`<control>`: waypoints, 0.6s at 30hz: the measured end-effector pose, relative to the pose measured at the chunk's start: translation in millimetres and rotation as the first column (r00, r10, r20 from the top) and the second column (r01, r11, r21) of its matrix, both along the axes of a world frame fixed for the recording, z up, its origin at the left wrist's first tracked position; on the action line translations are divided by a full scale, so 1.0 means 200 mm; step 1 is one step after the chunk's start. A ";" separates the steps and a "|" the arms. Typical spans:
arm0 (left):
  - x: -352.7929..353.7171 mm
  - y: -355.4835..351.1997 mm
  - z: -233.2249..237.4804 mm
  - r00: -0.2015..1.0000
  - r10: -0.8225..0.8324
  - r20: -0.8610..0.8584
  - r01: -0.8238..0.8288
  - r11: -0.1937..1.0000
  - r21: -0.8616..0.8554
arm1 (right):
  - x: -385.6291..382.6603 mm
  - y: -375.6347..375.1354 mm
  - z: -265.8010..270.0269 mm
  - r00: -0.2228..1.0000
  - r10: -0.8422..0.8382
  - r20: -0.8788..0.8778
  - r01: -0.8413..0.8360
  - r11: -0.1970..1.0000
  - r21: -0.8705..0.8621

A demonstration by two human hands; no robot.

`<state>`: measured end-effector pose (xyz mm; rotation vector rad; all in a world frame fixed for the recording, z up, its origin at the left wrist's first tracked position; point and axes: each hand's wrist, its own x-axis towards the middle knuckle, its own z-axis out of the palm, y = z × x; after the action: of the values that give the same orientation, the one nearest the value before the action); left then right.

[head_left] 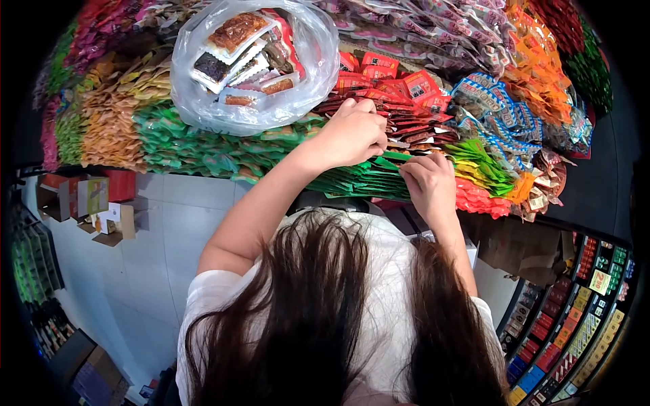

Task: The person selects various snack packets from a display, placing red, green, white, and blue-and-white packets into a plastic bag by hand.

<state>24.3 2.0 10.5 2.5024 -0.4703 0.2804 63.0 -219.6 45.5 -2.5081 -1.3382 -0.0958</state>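
Note:
My left hand (355,133) reaches over rows of dark red snack packets (413,128), its fingers curled down at their edge. What its fingertips hold, if anything, is hidden. My right hand (432,181) is bent at the end of a tight row of green snack packets (359,180), thumb and fingers closed around the edge of the row. Brighter red packets (382,74) lie loosely behind the dark red ones. To the left of my left hand sits an open clear plastic bag (254,118) with several brown and dark vacuum-packed snacks (237,32) in it.
Lime-green and yellow packets (484,166) and pink-red packets (477,197) stand right of my right hand. Blue-and-white striped packets (491,101) and orange packets (538,74) lie beyond. Cardboard boxes (112,220) stand on the floor at left; a stocked shelf (569,325) is at lower right.

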 end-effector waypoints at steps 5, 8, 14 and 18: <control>-0.02 0.01 -0.01 0.999 0.014 0.028 -0.014 1.000 -0.012 | 0.00 0.01 -0.01 0.999 0.026 0.036 -0.027 0.999 0.040; -0.10 0.00 0.00 0.994 0.069 0.087 -0.066 0.997 -0.034 | 0.03 -0.02 0.01 0.998 0.049 -0.028 -0.048 0.998 0.049; -0.28 0.11 0.73 0.732 0.149 0.665 -0.069 0.987 -0.146 | -0.03 0.26 0.13 0.797 0.196 -0.571 0.068 0.911 0.408; -0.68 0.36 1.43 -0.027 0.629 0.777 0.256 0.756 -0.602 | -0.29 0.78 0.13 -0.090 0.490 -0.867 0.020 0.871 0.491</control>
<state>-112.6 74.8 296.0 1.1611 -0.3566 2.1388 4.5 -64.2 71.3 -1.1180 -0.8106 1.2716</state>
